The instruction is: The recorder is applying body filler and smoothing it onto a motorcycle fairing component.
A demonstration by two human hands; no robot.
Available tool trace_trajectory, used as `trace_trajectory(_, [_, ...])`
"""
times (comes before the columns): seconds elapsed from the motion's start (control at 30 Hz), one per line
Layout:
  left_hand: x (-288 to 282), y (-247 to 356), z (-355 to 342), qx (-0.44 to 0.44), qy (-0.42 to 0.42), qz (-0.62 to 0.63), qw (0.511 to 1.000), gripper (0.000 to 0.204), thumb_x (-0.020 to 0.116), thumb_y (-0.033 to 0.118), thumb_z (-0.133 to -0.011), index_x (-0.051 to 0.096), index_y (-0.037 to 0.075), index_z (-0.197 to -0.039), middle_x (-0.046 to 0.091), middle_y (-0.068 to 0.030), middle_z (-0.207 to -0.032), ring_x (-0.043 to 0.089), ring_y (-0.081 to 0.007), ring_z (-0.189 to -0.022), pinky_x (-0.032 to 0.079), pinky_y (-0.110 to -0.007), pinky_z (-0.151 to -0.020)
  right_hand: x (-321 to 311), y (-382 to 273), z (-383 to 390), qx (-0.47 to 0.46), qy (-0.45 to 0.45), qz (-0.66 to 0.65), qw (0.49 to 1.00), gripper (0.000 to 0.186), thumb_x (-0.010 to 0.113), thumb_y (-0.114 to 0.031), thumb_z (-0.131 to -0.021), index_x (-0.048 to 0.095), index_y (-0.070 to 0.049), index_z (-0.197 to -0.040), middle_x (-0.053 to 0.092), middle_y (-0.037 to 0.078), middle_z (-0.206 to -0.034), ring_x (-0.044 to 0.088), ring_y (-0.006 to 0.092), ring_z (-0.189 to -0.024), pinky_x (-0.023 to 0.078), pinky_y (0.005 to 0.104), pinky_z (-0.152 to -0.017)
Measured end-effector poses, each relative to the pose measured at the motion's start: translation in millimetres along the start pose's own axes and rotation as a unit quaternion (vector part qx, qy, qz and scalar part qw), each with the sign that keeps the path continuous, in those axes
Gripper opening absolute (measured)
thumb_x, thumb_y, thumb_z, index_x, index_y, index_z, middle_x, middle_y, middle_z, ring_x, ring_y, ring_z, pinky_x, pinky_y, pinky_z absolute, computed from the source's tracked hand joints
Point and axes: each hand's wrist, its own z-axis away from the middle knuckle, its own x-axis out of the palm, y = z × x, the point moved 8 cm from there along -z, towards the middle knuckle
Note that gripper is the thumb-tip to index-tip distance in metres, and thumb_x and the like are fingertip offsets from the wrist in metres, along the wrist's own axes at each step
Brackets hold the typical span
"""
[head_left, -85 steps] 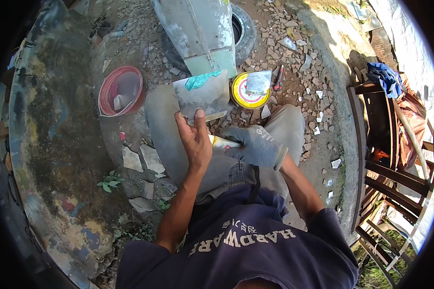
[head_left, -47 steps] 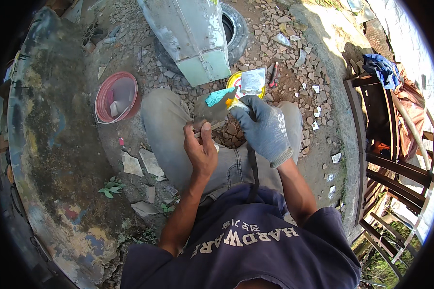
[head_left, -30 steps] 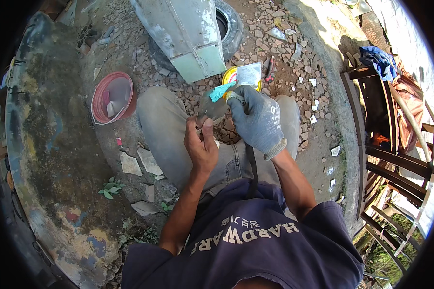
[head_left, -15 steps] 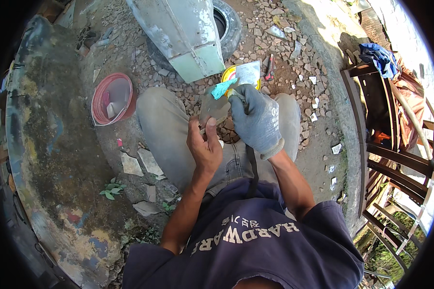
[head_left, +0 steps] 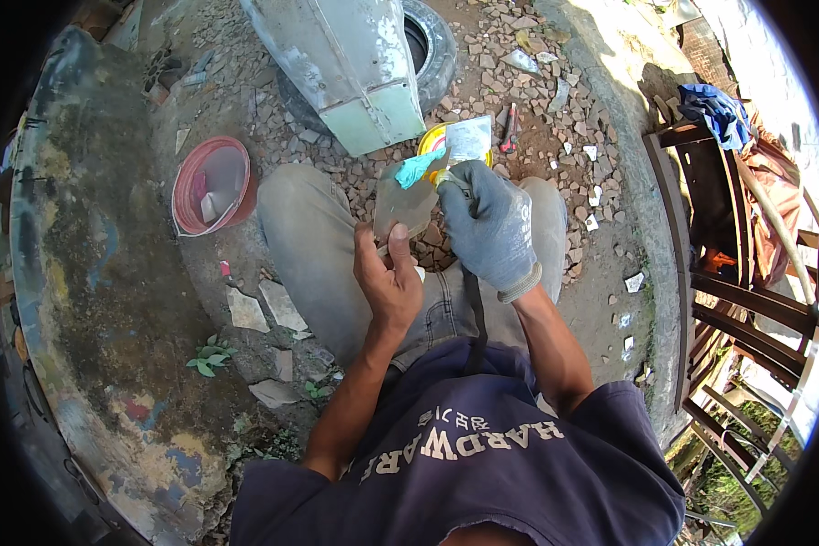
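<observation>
My bare left hand (head_left: 392,278) grips the lower edge of a flat, greyish plate (head_left: 399,207) between thumb and fingers, tilted above my lap. A lump of turquoise paste (head_left: 419,168) sits at the plate's far edge. My right hand (head_left: 489,223), in a grey-blue glove, is closed round a putty knife (head_left: 443,163); its blade tip shows beside the paste, and the glove hides most of the handle. Just beyond stands a yellow-rimmed tin (head_left: 431,139), partly covered by a pale flat sheet (head_left: 469,138).
A grey-green painted metal panel (head_left: 346,64) leans over a tyre (head_left: 435,45) ahead. A red bucket (head_left: 186,193) stands at left beside a mossy concrete ledge (head_left: 109,264). A red-and-black tool (head_left: 510,127) lies on broken tile pieces. A dark wooden frame (head_left: 673,227) stands at right.
My right hand has shifted slightly right and toward me, and the putty knife's blade now shows beside the paste. The left hand still holds the plate.
</observation>
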Motion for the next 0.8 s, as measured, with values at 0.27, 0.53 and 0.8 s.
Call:
trace_trajectory(0.27, [-0.4,3.0,-0.5,0.032,-0.010,-0.014,0.999,0.033,0.058,0.019,-0.108,0.049,-0.006,-0.127,0.062,-0.0088,-0.091,0.056,-0.0097,-0.059,0.046,-0.026,-0.050,5.5,4.9,-1.0,0.014,-0.003,-0.037,0.999,0.015,0.067,-0.009,-0.094,0.063,-0.001,-0.082,0.060,0.015,-0.060,0.060,0.0227,-0.050,0.046,0.0365,-0.051])
trace_trajectory(0.53, [-1.0,7.6,0.7,0.044,-0.008,-0.010,0.999,0.032,0.059,0.018,-0.107,0.050,-0.006,-0.126,0.062,-0.0092,-0.092,0.055,-0.0097,-0.058,0.045,-0.026,-0.050,4.7,7.8,2.1,0.024,0.001,-0.083,0.996,0.018,0.066,-0.010,-0.096,0.061,-0.001,-0.081,0.054,0.006,-0.055,0.053,0.0109,-0.048,0.044,0.0326,-0.049])
trace_trajectory(0.8, [-1.4,19.1,-1.7,0.134,-0.002,-0.079,0.988,0.030,0.060,0.015,-0.106,0.052,-0.007,-0.125,0.063,-0.0101,-0.093,0.057,-0.0125,-0.069,0.046,-0.029,-0.055,2.3,4.9,3.4,0.016,0.021,-0.073,0.997,0.016,0.065,-0.011,-0.097,0.062,-0.001,-0.085,0.056,0.004,-0.056,0.054,0.0088,-0.050,0.045,0.0311,-0.050])
